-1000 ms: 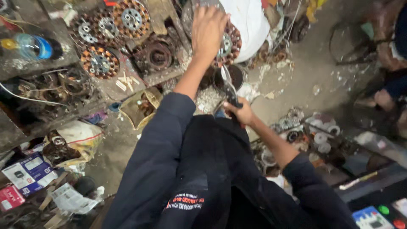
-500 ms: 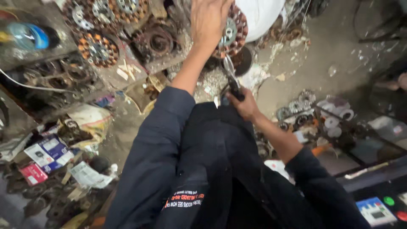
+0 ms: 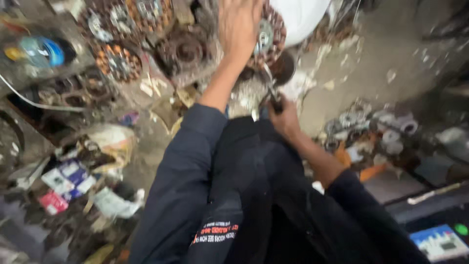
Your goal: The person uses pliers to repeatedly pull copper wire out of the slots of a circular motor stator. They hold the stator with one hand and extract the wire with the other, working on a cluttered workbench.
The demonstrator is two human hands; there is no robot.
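My left hand (image 3: 239,27) reaches forward and rests on a round copper-wound motor stator (image 3: 269,34) at the top of the view, fingers closed over its rim. My right hand (image 3: 283,117) sits lower, by my knee, shut on the dark handle of a metal hand tool (image 3: 269,88). The tool's shaft points up toward the underside of the stator. Both arms wear dark blue sleeves. The whole view is motion-blurred.
Several more wound stators (image 3: 117,61) and a rusty round motor part (image 3: 183,51) lie at the upper left. Small boxes and papers (image 3: 68,178) litter the lower left floor. Grey metal parts (image 3: 386,127) pile up at the right, with a white sack (image 3: 303,14) behind the stator.
The view has swung down and left, and has blurred. My left hand stays on the stator. My right hand keeps the tool against it, now a little lower.
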